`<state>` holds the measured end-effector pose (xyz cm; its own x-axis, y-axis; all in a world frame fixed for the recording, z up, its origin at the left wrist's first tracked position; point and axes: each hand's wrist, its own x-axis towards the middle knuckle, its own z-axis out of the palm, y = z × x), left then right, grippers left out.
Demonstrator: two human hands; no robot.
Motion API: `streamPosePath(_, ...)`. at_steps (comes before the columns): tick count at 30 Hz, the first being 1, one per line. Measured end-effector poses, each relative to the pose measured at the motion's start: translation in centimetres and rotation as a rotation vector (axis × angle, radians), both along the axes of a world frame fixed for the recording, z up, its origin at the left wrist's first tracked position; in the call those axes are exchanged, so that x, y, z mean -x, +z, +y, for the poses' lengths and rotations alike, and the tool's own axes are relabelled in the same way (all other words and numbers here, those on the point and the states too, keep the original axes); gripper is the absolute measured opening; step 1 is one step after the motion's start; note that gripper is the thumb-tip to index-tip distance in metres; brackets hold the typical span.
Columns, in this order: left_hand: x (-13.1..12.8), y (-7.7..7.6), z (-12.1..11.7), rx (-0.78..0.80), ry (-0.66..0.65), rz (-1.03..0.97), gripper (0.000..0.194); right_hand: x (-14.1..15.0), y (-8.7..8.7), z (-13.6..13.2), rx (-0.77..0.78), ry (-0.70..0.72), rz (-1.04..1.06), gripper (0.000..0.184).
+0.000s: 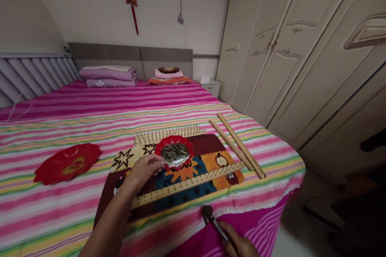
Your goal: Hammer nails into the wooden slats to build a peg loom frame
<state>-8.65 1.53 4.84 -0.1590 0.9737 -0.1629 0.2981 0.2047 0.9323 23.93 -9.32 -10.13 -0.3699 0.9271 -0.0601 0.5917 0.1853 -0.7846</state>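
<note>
Head view, largest first: pink-striped bed sheet (90, 108) spreads ahead of both hands. On it, just beyond the left hand (144, 170), lies a patchwork cartoon-print cloth (211, 156), framed by two pale wooden strips studded with upright nails. The near nail strip (193, 182) runs left-to-right, rising slightly to the right; the far nail strip (169, 133) sits parallel behind it. Two loose plain wooden slats (238, 148) lie to the right of the cloth, angled away from the hands. A flat red scalloped plate (68, 163) lies well off to the left.

Key relation: a small red scalloped dish of thin metal pins (175, 153) sits on the cloth between the two nail strips, directly ahead of the left hand. The left hand is much the nearer. Its fingertips are pinched together at the dish's near-left rim, touching it, forearm reaching forward across the near strip.

Right hand (238, 245) is low at the bed edge, clamped on a dark-headed small hammer (212, 219), head pointing up-left toward the near strip.
</note>
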Motion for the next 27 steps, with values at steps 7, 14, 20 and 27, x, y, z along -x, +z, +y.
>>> streamPosePath(7,0.1,-3.1,-7.3,-0.036,0.3,-0.007,0.035,0.5,0.3,-0.4,0.003,-0.001,-0.009,0.042)
streamPosePath(14,-1.9,-8.4,-8.6,-0.018,0.462,0.015,0.038,0.4,-0.1,-0.6,-0.003,-0.006,-0.051,0.044)
streamPosePath(20,-3.2,-9.1,-7.8,-0.07,0.521,0.083,0.034,0.3,-0.2,-0.6,-0.014,-0.009,-0.017,0.042)
streamPosePath(27,-3.6,-9.1,-7.4,-0.094,0.525,0.115,0.031,0.4,0.2,-0.6,-0.041,-0.01,-0.022,0.042)
